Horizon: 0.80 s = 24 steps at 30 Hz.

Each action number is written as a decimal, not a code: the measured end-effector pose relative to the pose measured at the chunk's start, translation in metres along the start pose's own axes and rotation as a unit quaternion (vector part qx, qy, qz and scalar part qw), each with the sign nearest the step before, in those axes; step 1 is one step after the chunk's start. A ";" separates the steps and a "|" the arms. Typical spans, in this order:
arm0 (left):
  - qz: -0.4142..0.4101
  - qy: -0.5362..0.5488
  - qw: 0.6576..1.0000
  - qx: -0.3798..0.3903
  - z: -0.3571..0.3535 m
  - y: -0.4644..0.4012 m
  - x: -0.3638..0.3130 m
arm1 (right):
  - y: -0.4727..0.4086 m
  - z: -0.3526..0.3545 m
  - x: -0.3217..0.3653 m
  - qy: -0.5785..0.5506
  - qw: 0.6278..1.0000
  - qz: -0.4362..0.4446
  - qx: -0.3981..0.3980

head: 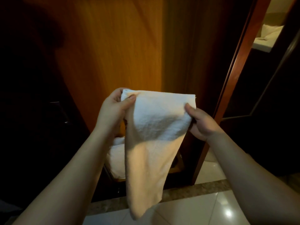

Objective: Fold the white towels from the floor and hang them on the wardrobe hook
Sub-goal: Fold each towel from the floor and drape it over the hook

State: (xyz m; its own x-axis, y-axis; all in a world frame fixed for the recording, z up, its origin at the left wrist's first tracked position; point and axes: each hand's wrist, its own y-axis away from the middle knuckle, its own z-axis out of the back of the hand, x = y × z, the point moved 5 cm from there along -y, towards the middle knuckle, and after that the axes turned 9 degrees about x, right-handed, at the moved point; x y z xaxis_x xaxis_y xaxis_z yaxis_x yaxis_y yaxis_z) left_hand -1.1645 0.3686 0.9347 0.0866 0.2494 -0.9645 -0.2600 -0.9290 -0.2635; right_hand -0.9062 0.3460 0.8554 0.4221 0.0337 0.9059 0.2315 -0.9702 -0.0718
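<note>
Holding a white towel (155, 127) up in front of us, we grip its top edge at both ends in the head view, the only view we have. Our left hand (113, 112) pinches the upper left corner, thumb pressed on the near side of the cloth and fingers curled behind it. Our right hand (199, 120) pinches the right side a little below the upper right corner, thumb on the near face and the cloth bunched against it. Between the two hands the towel sags slightly, and below them it hangs down in a long tapering fold that ends over the pale tiled floor (203, 208). Behind the towel stands a wooden wardrobe panel (113, 46). Lower down, partly hidden by the hanging cloth and our left forearm, more white towels (116, 156) lie in a heap at the wardrobe's base.
</note>
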 end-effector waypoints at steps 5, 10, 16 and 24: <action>0.010 0.046 0.999 -0.007 0.016 -0.002 0.002 | -0.005 -0.020 0.011 0.040 0.998 0.045 -0.012; 0.031 0.007 0.997 -0.066 0.016 0.003 0.031 | -0.007 -0.031 0.000 0.116 0.986 0.018 -0.118; 0.043 -0.025 0.983 -0.178 -0.015 0.043 0.068 | 0.021 -0.057 -0.040 0.296 0.918 0.020 -0.262; 0.060 -0.007 0.992 -0.113 -0.047 0.070 0.073 | 0.031 -0.086 -0.078 0.191 0.972 0.010 -0.135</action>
State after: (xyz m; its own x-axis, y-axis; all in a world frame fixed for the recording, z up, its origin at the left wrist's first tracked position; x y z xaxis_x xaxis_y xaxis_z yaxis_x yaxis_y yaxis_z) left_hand -1.1314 0.3089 0.8462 0.0550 0.1364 -0.9891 -0.0454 -0.9893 -0.1389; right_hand -1.0074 0.2923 0.8182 0.0554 -0.0280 0.9981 -0.0345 -0.9991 -0.0261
